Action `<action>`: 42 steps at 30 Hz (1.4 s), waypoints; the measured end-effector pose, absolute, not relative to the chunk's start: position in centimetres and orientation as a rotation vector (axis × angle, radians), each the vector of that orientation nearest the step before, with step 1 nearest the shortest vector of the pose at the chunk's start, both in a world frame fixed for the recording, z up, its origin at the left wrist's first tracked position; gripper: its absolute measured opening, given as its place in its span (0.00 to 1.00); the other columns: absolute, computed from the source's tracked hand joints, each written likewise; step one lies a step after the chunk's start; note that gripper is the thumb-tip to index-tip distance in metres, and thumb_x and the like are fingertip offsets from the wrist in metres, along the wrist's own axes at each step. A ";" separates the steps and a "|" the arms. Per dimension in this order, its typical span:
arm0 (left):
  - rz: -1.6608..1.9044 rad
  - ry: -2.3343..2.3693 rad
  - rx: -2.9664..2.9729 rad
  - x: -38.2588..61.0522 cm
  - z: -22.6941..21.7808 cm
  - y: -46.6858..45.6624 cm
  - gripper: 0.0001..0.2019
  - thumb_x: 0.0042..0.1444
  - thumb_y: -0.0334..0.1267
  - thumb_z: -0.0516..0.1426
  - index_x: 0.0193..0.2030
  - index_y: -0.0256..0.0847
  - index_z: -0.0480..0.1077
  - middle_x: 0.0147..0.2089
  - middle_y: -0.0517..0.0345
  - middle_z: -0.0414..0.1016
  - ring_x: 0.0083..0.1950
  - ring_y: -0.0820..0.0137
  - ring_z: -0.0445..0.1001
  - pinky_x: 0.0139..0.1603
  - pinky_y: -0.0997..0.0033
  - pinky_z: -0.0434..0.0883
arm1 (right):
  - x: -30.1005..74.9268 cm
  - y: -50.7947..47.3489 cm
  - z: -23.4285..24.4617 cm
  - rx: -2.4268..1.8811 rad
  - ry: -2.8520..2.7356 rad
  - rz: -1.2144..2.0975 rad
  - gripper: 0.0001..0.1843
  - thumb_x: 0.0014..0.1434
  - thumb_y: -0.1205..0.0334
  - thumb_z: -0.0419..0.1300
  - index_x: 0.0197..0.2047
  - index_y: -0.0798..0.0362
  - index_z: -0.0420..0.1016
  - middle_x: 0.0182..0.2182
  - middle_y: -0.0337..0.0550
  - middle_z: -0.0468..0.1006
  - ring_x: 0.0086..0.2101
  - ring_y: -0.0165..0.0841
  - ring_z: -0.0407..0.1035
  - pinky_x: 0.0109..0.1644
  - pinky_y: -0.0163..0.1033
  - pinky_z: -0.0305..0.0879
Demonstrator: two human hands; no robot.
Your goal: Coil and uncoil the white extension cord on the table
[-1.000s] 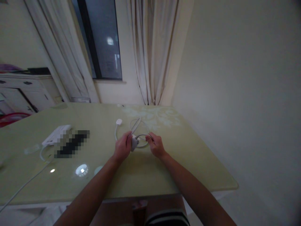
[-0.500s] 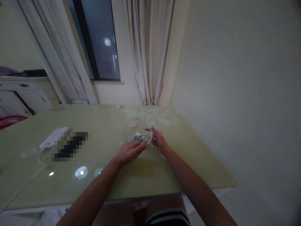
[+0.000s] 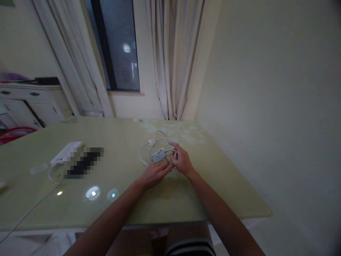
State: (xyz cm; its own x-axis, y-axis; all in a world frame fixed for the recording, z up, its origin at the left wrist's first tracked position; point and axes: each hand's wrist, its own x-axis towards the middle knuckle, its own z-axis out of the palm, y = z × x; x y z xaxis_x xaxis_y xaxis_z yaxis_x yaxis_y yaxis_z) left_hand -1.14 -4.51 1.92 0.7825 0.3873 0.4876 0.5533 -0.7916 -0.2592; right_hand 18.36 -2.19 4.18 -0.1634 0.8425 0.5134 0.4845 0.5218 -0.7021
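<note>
A white cable (image 3: 144, 144) lies in loose loops on the table around a small white, plug-like block (image 3: 159, 155). A smaller white connector (image 3: 151, 142) sits on the loop behind it. My left hand (image 3: 156, 173) is just in front of the block, palm down, its fingers drawn together with their tips at the cable near my other hand. My right hand (image 3: 182, 160) is curled at the right side of the loops, its thumb and fingers closed around the cable. The fingertips of both hands nearly meet, partly hiding the cable there.
A white power strip (image 3: 65, 153) lies on the left of the glossy table (image 3: 119, 206), beside a blurred-out dark item (image 3: 84, 163). Its cord (image 3: 29, 210) runs off to the lower left. A wall (image 3: 266, 106) borders the table's right side; curtains (image 3: 176, 60) hang behind.
My right hand has curled in toward my left, its fingers closing at the cable. The plug-like block is now less covered by my left hand. The view has shifted slightly.
</note>
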 end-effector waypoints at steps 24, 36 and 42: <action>-0.304 -0.908 -2.694 1.5 1.1 -4.8 0.23 0.66 0.28 0.52 0.67 0.40 0.65 0.44 0.46 0.78 0.44 0.62 0.79 0.39 0.66 0.74 | 19.4 0.4 2.3 -1.152 -1.110 0.274 0.15 0.59 0.50 0.65 0.39 0.55 0.83 0.37 0.44 0.69 0.35 0.34 0.66 0.40 0.40 0.67; -0.390 -1.576 -2.565 -2.7 1.7 -2.5 0.15 0.67 0.31 0.50 0.53 0.46 0.75 0.44 0.48 0.79 0.43 0.60 0.79 0.38 0.66 0.68 | 26.5 1.9 4.9 -0.915 -0.616 0.361 0.23 0.55 0.39 0.65 0.33 0.52 0.69 0.22 0.30 0.66 0.21 0.25 0.58 0.24 0.31 0.54; -1.121 -2.117 -2.120 -6.2 2.2 -0.9 0.13 0.72 0.42 0.46 0.48 0.41 0.70 0.36 0.52 0.77 0.33 0.64 0.75 0.33 0.68 0.63 | 31.4 2.1 4.6 -0.947 -0.301 0.419 0.21 0.62 0.37 0.53 0.34 0.46 0.56 0.19 0.24 0.55 0.14 0.22 0.45 0.17 0.29 0.43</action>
State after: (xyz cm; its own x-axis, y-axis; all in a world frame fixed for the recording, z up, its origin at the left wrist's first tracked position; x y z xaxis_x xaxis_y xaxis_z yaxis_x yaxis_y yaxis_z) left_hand -6.25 -0.92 2.16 -0.1203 0.8966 0.4263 0.8566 -0.1233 0.5011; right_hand 31.40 2.15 4.57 0.8790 0.4721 0.0663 -0.2132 0.5137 -0.8311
